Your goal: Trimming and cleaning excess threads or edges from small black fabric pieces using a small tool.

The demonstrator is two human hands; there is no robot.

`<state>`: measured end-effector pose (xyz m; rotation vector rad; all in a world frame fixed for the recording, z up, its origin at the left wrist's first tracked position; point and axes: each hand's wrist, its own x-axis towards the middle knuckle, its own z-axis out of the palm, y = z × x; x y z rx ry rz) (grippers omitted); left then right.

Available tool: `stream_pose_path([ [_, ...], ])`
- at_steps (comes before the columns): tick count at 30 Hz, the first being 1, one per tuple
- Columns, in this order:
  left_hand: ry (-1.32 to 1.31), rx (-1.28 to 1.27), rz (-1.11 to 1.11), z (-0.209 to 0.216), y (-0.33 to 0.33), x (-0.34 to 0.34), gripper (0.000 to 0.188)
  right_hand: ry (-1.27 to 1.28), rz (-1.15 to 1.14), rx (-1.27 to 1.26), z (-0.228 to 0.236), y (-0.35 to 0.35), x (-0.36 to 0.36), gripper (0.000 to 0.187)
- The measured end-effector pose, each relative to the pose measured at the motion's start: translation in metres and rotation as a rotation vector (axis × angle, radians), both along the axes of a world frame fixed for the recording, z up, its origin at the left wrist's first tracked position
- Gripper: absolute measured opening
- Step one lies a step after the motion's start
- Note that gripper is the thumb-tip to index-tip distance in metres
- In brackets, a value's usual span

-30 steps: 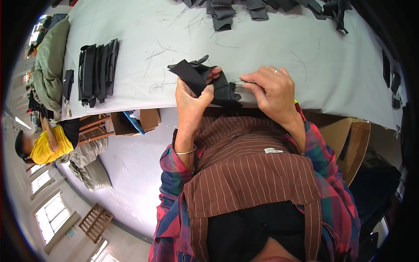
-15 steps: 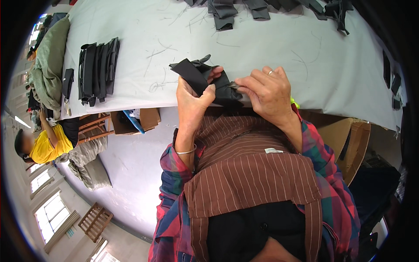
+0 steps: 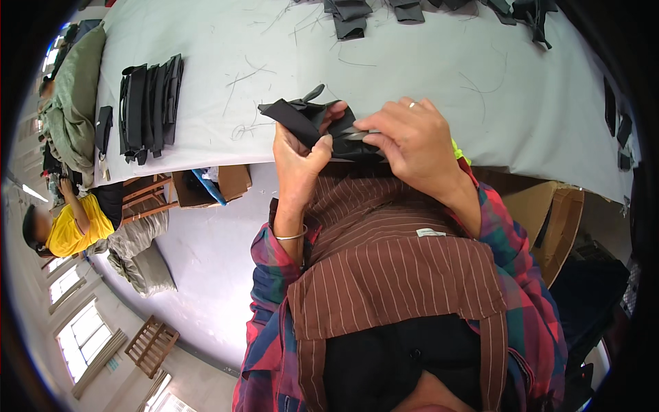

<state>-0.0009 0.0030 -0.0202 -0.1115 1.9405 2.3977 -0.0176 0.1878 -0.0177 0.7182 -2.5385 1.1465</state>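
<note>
Folded dark grey fabric piece (image 3: 295, 122) is held over the front edge of the table, in front of my apron. My left hand (image 3: 299, 152) is closed on it, thumb at the near side and fingertips showing beyond a fold. At the right of the cloth, my right hand (image 3: 415, 137) pinches small silvery thread snips (image 3: 353, 135). Their metal tip lies against the fabric, close to my left thumb. The rest of the snips is hidden in my right fingers.
A neat row of folded dark fabric pieces (image 3: 151, 106) lies at the left of the white-covered table (image 3: 412, 55). More dark pieces (image 3: 347, 17) lie along the far side, among loose threads. Cardboard boxes (image 3: 233, 184) stand below. A person in yellow (image 3: 79, 223) sits at the left.
My right hand has moved slightly left and tilted, bringing the snips further over the fabric, toward my left thumb. More of the metal shows now. My left hand keeps its grip.
</note>
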Motion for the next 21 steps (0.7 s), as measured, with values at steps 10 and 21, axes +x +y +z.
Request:
stream_pose_path([
  [10, -0.007, -0.022, -0.003, 0.001, 0.0, 0.001, 0.051, 0.096, 0.1, 0.207, -0.009, -0.019, -0.004, 0.004],
  [21, -0.039, 0.035, -0.015, 0.003, -0.001, -0.002, 0.045, 0.068, 0.028, 0.284, -0.005, -0.025, 0.002, 0.005],
])
